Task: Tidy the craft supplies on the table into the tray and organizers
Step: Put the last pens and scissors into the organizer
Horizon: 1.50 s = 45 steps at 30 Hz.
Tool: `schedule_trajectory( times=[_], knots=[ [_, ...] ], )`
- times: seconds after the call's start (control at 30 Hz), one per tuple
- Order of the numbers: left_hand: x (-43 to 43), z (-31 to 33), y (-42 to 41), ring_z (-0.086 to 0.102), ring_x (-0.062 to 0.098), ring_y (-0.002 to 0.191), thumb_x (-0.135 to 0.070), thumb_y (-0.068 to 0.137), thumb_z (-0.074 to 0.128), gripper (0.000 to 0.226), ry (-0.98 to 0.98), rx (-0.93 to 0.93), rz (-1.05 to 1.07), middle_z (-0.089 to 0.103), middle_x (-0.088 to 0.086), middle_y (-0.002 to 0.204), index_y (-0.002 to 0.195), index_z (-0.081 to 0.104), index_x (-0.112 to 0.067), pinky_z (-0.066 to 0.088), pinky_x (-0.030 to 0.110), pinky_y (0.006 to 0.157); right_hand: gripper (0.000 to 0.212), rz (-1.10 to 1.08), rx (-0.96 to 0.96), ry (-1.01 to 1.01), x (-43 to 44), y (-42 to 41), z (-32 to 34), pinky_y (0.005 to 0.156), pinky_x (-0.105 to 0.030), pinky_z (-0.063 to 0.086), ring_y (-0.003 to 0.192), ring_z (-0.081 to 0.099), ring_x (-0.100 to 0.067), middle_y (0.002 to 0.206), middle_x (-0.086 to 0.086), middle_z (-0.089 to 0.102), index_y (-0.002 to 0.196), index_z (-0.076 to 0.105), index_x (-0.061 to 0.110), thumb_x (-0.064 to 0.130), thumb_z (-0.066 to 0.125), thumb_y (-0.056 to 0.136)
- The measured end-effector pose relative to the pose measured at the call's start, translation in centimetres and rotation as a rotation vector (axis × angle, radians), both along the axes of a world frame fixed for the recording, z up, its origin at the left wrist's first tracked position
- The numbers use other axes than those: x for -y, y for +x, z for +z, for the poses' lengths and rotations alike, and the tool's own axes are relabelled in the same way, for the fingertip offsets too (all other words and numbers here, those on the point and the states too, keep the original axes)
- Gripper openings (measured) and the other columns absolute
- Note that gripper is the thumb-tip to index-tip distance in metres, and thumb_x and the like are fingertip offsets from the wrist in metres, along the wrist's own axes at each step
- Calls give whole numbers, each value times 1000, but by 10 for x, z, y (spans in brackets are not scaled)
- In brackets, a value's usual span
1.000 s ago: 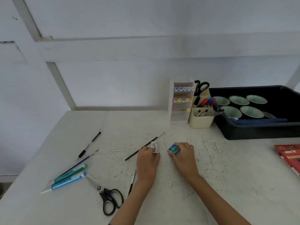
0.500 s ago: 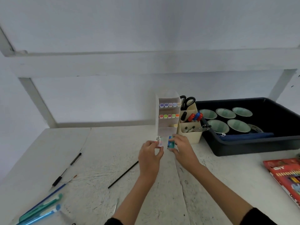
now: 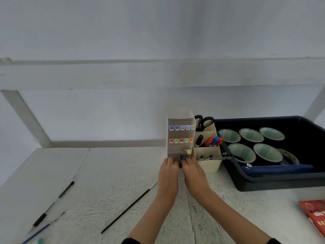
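Observation:
Both hands reach to the bottom shelf of the clear marker organizer point(image 3: 180, 117). My left hand point(image 3: 168, 170) pinches a small white item, almost fully hidden by its fingers. My right hand point(image 3: 192, 169) holds a small blue item point(image 3: 181, 157) at the shelf's mouth. Rows of pastel markers point(image 3: 181, 127) fill the upper shelves. A cream pen holder point(image 3: 208, 162) with scissors and markers stands just right of it. The black tray point(image 3: 274, 182) holds several green cups and a blue pencil case point(image 3: 277, 169).
A thin black brush point(image 3: 128, 208) lies on the white table in front of my left arm. A black pen point(image 3: 54, 203) and a blue pencil point(image 3: 37, 233) lie at the left. A red box point(image 3: 314, 213) sits at the right edge.
Both hands lifted the small white and blue items off the table and carried them forward to the organizer's bottom shelf. The view swung up and right.

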<state>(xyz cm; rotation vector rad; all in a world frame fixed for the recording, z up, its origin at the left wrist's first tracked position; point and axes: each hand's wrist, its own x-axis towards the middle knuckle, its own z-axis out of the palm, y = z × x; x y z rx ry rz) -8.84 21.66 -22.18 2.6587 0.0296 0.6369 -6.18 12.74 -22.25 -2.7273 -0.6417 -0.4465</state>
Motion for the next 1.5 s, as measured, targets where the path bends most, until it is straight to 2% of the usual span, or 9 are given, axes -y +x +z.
schedule_trajectory(
  times=[0.1, 0.3, 0.6, 0.77, 0.9, 1.0, 1.27, 1.4, 1.5],
  knots=[
    [3, -1, 5, 59, 11, 64, -5, 38, 91, 40, 58, -7, -14, 63, -3, 71, 70, 70, -18, 49, 18, 54, 47, -40, 38, -35, -2, -3, 8, 46, -18, 49, 61, 64, -11, 64, 1, 63, 66, 70, 15, 5, 94, 27],
    [5, -10, 15, 59, 12, 70, -7, 55, 87, 45, 26, 27, 10, 64, 2, 95, 96, 70, -13, 52, 21, 59, 39, -123, 15, -48, -10, -1, 12, 33, -22, 44, 53, 61, -15, 63, -3, 62, 59, 67, 13, 0, 92, 31],
    [2, -13, 15, 59, 12, 61, -5, 42, 90, 38, 121, 36, 11, 63, -2, 71, 72, 71, -17, 48, 20, 54, 40, -84, 104, -35, -5, 3, 5, 28, -20, 37, 43, 58, -13, 62, -2, 62, 56, 66, 14, -1, 91, 30],
    [-3, -19, 9, 61, 11, 72, -9, 49, 90, 41, 59, 77, -11, 67, -4, 85, 84, 71, -18, 49, 19, 62, 56, -49, 111, -32, 6, 1, -11, 31, -18, 41, 60, 65, -11, 86, 0, 69, 86, 73, 10, 7, 94, 34],
    [-9, -13, -19, 65, 13, 71, -11, 45, 91, 44, 79, 146, 2, 71, -1, 88, 85, 74, -15, 51, 19, 60, 59, 25, 122, 47, 19, -18, -16, 44, -22, 53, 83, 69, -18, 107, -8, 67, 104, 68, 6, 7, 90, 49],
    [-17, -14, -44, 64, 10, 68, -10, 48, 92, 38, 47, 161, 75, 70, -5, 82, 80, 74, -18, 50, 18, 59, 51, 19, 121, 68, 25, -35, -18, 50, -27, 57, 81, 71, -23, 100, -13, 70, 97, 72, 5, -1, 88, 49],
    [-58, -9, -120, 57, 1, 66, -19, 63, 86, 23, -64, 145, 314, 64, -17, 77, 80, 73, -27, 42, 14, 62, 29, 221, -22, 191, -9, -83, -19, 56, -13, 51, 68, 65, -8, 86, 2, 69, 91, 72, 13, -2, 79, 67],
    [-94, -6, -163, 61, 5, 68, -13, 64, 85, 25, -79, 119, 439, 66, -14, 79, 84, 74, -24, 46, 19, 63, 28, 360, -125, 249, -53, -117, -12, 59, -6, 42, 64, 62, -4, 82, 6, 68, 89, 71, 17, -2, 77, 68],
    [-129, -9, -199, 64, 12, 69, -3, 68, 79, 24, -136, 124, 530, 69, -6, 80, 87, 74, -18, 50, 28, 63, 21, 490, -243, 327, -91, -140, -9, 64, -6, 40, 72, 61, -5, 86, 7, 66, 93, 70, 17, 1, 67, 81]
  ],
)
